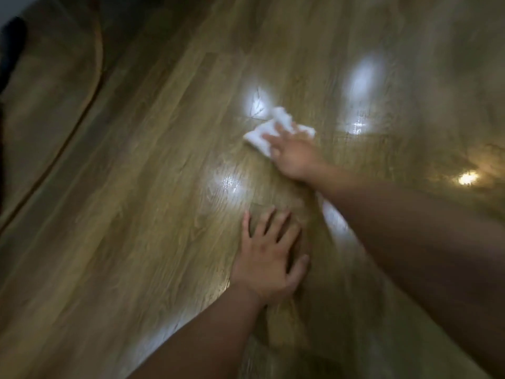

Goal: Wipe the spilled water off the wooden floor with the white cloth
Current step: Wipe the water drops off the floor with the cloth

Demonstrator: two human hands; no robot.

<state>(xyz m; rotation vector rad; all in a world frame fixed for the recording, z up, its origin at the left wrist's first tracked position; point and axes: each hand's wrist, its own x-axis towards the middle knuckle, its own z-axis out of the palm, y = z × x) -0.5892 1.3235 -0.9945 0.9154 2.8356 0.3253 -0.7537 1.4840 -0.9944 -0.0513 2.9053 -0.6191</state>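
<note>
On the wooden floor (136,214), near mid-frame, the white cloth (258,136) lies crumpled under the right hand (293,153), whose extended fingers press it down. The left hand (269,258) rests flat on bare boards nearby, fingers spread. The cloth is judged light, soft and absorbent, so hold it by pressing from above. The glossy patch (229,184) may be water, so the boards are likely slippery.

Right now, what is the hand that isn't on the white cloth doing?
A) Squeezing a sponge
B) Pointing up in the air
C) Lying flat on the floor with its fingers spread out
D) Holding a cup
C: the left hand lies flat on the wooden floor with its fingers spread, holding nothing, while the right hand presses on the white cloth.
</note>
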